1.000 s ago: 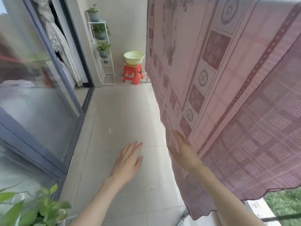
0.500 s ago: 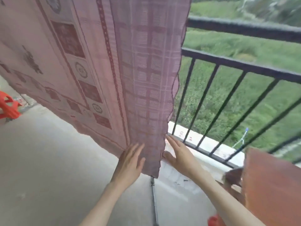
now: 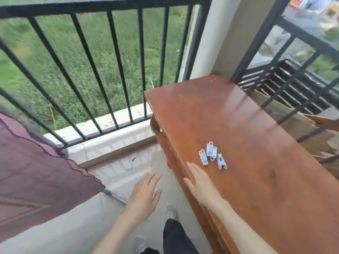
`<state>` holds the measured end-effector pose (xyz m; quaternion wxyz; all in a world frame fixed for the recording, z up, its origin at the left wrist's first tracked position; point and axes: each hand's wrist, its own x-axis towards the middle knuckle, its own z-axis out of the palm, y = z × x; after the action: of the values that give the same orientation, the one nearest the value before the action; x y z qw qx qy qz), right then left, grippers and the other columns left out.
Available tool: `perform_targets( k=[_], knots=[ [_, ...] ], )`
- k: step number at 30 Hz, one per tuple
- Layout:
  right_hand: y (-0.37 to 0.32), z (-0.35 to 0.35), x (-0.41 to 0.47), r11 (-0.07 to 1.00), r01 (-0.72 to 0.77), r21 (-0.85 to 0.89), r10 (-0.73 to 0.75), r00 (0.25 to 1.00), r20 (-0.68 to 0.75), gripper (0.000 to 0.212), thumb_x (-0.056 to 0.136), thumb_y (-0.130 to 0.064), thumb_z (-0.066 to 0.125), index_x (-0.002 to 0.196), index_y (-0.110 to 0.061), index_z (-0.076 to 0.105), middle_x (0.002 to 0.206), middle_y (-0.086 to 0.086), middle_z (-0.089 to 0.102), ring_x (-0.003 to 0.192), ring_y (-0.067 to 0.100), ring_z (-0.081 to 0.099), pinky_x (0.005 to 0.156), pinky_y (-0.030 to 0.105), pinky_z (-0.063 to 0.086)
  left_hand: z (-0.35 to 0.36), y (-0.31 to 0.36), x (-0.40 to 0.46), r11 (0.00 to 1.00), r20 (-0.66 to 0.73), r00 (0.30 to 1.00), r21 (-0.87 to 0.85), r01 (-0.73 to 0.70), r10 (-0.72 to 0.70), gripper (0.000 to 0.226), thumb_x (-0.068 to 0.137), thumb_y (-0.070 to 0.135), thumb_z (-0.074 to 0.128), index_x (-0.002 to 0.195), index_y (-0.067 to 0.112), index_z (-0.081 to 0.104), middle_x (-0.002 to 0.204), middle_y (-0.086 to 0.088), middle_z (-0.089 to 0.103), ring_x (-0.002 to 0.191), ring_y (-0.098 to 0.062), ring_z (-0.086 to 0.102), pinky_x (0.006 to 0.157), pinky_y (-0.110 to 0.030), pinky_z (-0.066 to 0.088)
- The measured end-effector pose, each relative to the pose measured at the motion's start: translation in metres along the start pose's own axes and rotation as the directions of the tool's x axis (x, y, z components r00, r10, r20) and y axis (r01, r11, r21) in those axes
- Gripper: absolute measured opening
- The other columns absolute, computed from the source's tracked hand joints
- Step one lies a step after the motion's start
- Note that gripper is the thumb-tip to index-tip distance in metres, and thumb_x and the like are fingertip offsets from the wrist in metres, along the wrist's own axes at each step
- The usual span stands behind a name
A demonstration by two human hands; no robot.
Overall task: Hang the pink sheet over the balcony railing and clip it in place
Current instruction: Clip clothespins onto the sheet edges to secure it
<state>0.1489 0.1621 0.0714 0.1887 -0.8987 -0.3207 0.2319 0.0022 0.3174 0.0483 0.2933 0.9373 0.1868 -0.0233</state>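
Observation:
The pink sheet (image 3: 34, 176) hangs at the left, its lower corner reaching down over the floor. The black balcony railing (image 3: 102, 57) runs across the top. Several small silver-grey clips (image 3: 212, 155) lie in a loose cluster on the brown wooden table (image 3: 247, 143). My right hand (image 3: 200, 182) is over the table's near left edge with straight fingers, a short way below the clips and holding nothing. My left hand (image 3: 145, 194) hovers flat over the floor between sheet and table, empty.
A pale concrete curb (image 3: 113, 142) runs under the railing. A metal rod (image 3: 114, 196) lies on the tiled floor by the sheet's corner. A white pillar (image 3: 216, 37) stands behind the table. My dark trouser leg and shoe (image 3: 172, 228) show below.
The view has swung right from the sheet to the table with the clips. Both hands have left the sheet's edge; the right hand is now over the table.

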Motion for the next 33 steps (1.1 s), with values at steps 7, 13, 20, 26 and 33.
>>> perform_targets(
  k=[7, 13, 20, 26, 33],
  knots=[
    [0.086, -0.005, -0.017, 0.948, -0.306, 0.092, 0.313, 0.947, -0.069, 0.054, 0.096, -0.038, 0.04, 0.146, -0.026, 0.021, 0.153, -0.003, 0.026, 0.141, 0.015, 0.023, 0.112, 0.031, 0.022, 0.052, 0.048, 0.047, 0.992, 0.207, 0.972, 0.041, -0.12, 0.109, 0.048, 0.096, 0.031, 0.037, 0.142, 0.022, 0.028, 0.148, -0.001, 0.032, 0.139, -0.018, 0.023, 0.114, -0.033, 0.02],
    [0.136, -0.008, 0.033, 0.913, -0.394, 0.108, 0.406, 0.903, -0.14, 0.049, 0.094, -0.032, 0.045, 0.139, -0.016, 0.036, 0.141, 0.004, 0.042, 0.13, 0.021, 0.036, 0.106, 0.037, 0.034, 0.088, 0.072, 0.123, 0.991, 0.248, 0.967, 0.105, -0.087, 0.059, 0.053, 0.095, 0.026, 0.04, 0.144, 0.023, 0.022, 0.154, -0.003, 0.018, 0.142, -0.022, 0.015, 0.114, -0.037, 0.022],
    [0.162, -0.002, 0.076, 0.903, -0.42, 0.087, 0.428, 0.893, -0.141, 0.054, 0.089, -0.035, 0.055, 0.137, -0.019, 0.037, 0.123, 0.003, 0.046, 0.113, 0.022, 0.042, 0.091, 0.034, 0.041, 0.116, 0.084, 0.19, 0.966, 0.272, 0.957, 0.204, -0.162, 0.103, 0.058, 0.092, 0.008, 0.041, 0.145, 0.021, 0.021, 0.157, 0.003, 0.006, 0.144, -0.023, 0.004, 0.113, -0.037, 0.021],
    [0.167, 0.001, 0.082, 0.901, -0.408, 0.148, 0.425, 0.899, -0.103, 0.048, 0.09, -0.019, 0.053, 0.135, -0.017, 0.035, 0.12, 0.006, 0.047, 0.11, 0.023, 0.043, 0.09, 0.034, 0.042, 0.115, 0.087, 0.196, 0.976, 0.174, 0.98, 0.176, -0.131, 0.1, 0.044, 0.082, 0.002, 0.059, 0.124, 0.013, 0.054, 0.129, -0.013, 0.049, 0.114, -0.033, 0.048, 0.086, -0.043, 0.045],
    [0.165, 0.001, 0.068, 0.854, -0.445, 0.271, 0.465, 0.885, -0.014, 0.042, 0.086, -0.016, 0.05, 0.128, -0.017, 0.046, 0.111, 0.003, 0.048, 0.108, 0.022, 0.045, 0.088, 0.032, 0.038, 0.12, 0.092, 0.192, 0.983, 0.343, 0.939, 0.175, -0.051, -0.012, 0.027, 0.092, 0.019, 0.05, 0.118, 0.014, 0.054, 0.107, -0.007, 0.048, 0.103, -0.026, 0.047, 0.082, -0.034, 0.039]
  ],
)
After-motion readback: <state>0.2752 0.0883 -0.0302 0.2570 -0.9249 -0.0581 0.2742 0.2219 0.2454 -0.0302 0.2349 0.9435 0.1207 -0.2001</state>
